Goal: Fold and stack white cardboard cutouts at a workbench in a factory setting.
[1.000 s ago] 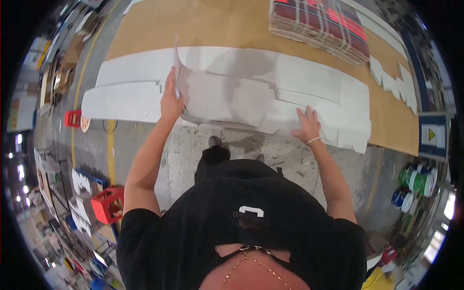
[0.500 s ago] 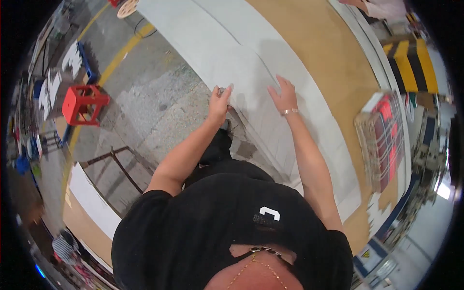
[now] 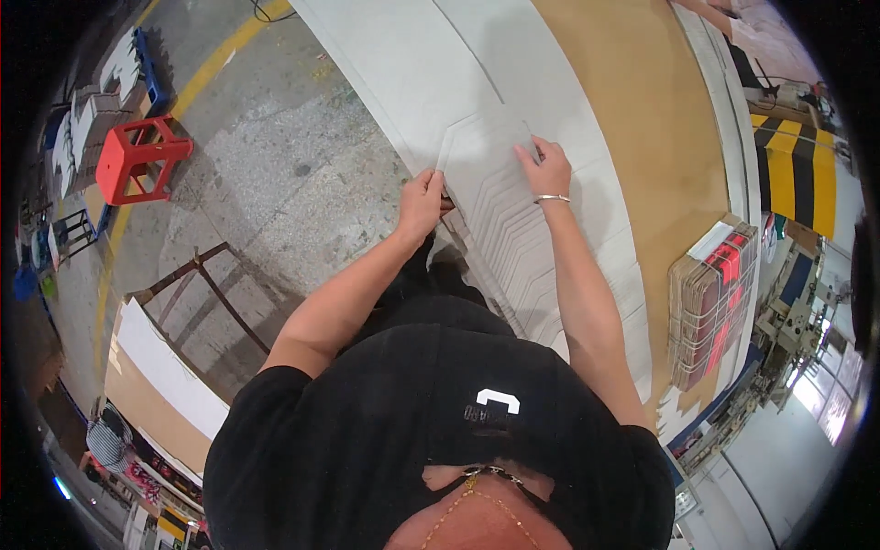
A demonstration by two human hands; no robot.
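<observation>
A staggered row of thin white cardboard sheets [image 3: 488, 188] lies in front of me, their angled edges overlapping like steps. My left hand [image 3: 422, 203] is closed on the left edge of the top sheet, thumb and fingers pinched together. Over the right side of the same sheets is my right hand [image 3: 548, 171], its thumb and fingers bent but apart, near or touching the surface. A bracelet [image 3: 553, 198] circles the right wrist. Below the sheets stretches a long white board surface [image 3: 403, 69]; whether the right fingertips press on a sheet I cannot tell.
Brown board [image 3: 632, 82] runs along the right of the white surface. On it sits a strapped bundle with red stripes [image 3: 713, 307]. At left stand a red plastic stool [image 3: 137, 160] and a rusty metal frame [image 3: 213, 280]. Another person's arm [image 3: 706, 14] shows at the far right.
My left fingers have closed on the sheet edge from a parted position. The sheets, blurred before, now lie in visible steps. My right fingers have bent inward, and the whole view has shifted.
</observation>
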